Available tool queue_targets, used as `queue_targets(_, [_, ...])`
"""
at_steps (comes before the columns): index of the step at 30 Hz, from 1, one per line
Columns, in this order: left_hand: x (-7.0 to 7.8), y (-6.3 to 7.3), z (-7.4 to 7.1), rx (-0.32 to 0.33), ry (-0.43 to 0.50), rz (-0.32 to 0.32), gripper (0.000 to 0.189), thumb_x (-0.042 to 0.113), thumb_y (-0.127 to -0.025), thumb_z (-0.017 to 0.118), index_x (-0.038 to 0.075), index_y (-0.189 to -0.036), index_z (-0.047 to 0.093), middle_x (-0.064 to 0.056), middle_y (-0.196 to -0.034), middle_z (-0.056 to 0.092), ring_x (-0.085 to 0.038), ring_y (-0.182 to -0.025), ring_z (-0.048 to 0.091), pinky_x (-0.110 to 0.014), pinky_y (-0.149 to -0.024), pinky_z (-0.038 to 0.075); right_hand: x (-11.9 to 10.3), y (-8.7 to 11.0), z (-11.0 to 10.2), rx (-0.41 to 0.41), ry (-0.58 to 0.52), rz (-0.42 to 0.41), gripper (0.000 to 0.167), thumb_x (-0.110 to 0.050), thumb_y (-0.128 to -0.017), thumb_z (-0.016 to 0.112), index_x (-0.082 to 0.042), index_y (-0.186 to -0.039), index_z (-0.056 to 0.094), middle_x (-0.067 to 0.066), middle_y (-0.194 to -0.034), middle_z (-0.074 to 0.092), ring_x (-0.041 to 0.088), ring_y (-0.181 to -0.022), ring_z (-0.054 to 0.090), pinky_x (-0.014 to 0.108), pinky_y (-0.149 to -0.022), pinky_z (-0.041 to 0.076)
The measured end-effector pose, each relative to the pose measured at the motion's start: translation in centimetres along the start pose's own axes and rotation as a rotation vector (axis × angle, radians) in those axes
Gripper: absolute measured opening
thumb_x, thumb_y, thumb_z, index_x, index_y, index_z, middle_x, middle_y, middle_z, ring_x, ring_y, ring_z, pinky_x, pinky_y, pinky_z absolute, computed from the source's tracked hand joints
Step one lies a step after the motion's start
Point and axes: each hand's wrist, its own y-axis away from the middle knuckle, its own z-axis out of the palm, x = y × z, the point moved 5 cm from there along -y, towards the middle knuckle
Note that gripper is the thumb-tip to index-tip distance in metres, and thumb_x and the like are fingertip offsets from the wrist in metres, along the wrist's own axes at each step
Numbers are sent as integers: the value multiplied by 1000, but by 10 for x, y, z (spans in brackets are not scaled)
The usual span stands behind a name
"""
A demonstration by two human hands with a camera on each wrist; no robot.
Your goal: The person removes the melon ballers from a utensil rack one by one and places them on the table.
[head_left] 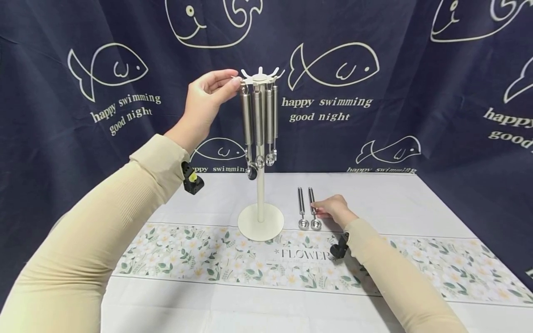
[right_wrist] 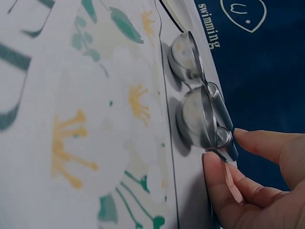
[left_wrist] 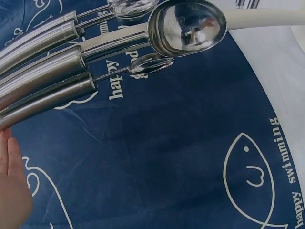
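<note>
Left hand (head_left: 208,95): raised left of the rack (head_left: 261,194), thumb and forefinger nearly together by the top of the leftmost hanging spoon (head_left: 246,118). Cannot tell whether they pinch hook or spoon, or merely touch. Judged advisable: light fingertip pressure, since the rack may be top-heavy and could tip or turn.

Rack: upright at centre. The hanging spoons (head_left: 259,118) cluster below its hooks (head_left: 261,70), bowls down; a sideways pull would probably set them knocking.

Left table spoon (head_left: 301,201): lying on the table (head_left: 250,300), right of the rack, bowl toward the near side.

Right table spoon (head_left: 316,225): just beside it, roughly parallel. Right hand (head_left: 333,206): fingers bent, thumb and fingertips pinching this spoon's handle. Recommended: a grip square across the handle, away from the bowl, and a straight lift, lest the bowl tilt or catch its neighbour.
</note>
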Motion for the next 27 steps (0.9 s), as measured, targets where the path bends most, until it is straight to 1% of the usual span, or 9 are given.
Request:
queue_targets(3, [0, 1, 0, 0, -8, 1, 30, 3, -86, 71, -6, -113, 64, -1, -90, 70, -10, -88, 67, -27, -96, 54, 0, -1, -3, -18, -42, -10, 57, -7, -85, 73, 17, -127, 44, 0, -59, 62, 7, -48, 65, 25, -65, 61])
queue_targets(7, [0, 1, 1, 4, -16, 2, 32, 3, -86, 71, -8, -115, 62, 0, -89, 70, -10, -87, 67, -27, -96, 54, -3, -1, -8, -53, -114, -31, 50, -4, -87, 69, 17, -125, 44, 2, -60, 61, 9, -49, 65, 28, -68, 62])
queue_targets(10, [0, 1, 0, 8, -7, 4, 31, 2, -86, 70, -9, -114, 62, 0, -88, 70, -9, -86, 67, -27, -95, 55, -9, 0, -11, -74, -155, -43, 48, -3, -88, 68, 16, -124, 44, 3, -62, 62, 10, -51, 66, 28, -69, 62])
queue_targets(14, [1, 1, 0, 10, -2, 10, 32, 2, -86, 71, -9, -114, 62, 0, -88, 70, -9, -85, 67, -26, -93, 55, -21, 5, -14, -121, -206, -75, 46, -2, -89, 65, 15, -125, 41, 3, -64, 63, 9, -55, 66, 26, -71, 62])
queue_targets(17, [1, 1, 0, 10, -4, 11, 31, 2, -85, 71, -8, -113, 63, 0, -87, 70, -9, -85, 67, -26, -93, 55, -30, 10, -15, -155, -240, -106, 35, -2, -90, 63, 13, -117, 46, 2, -64, 64, 8, -57, 66, 25, -71, 61])
queue_targets(21, [1, 2, 1, 8, -11, 5, 30, 2, -85, 71, -7, -113, 63, 0, -89, 70, -9, -85, 66, -26, -93, 55, -43, 15, -15, -184, -276, -137, 17, -2, -89, 64, 5, -101, 53, 2, -66, 65, 9, -58, 66, 23, -69, 61])
queue_targets(24, [1, 2, 1, 9, -19, 0, 30, 2, -85, 71, -7, -113, 63, 1, -90, 69, -9, -86, 66, -26, -94, 55, -53, 19, -13, -195, -279, -164, 13, -2, -90, 64, 1, -96, 54, 2, -67, 65, 8, -57, 66, 21, -68, 61])
queue_targets(27, [1, 2, 1, 12, -23, 0, 29, 2, -85, 70, -6, -112, 63, 1, -90, 69, -9, -86, 66, -26, -94, 54, -64, 25, -9, -201, -269, -191, 12, -3, -90, 64, 1, -95, 54, 1, -66, 65, 7, -57, 66, 22, -69, 61])
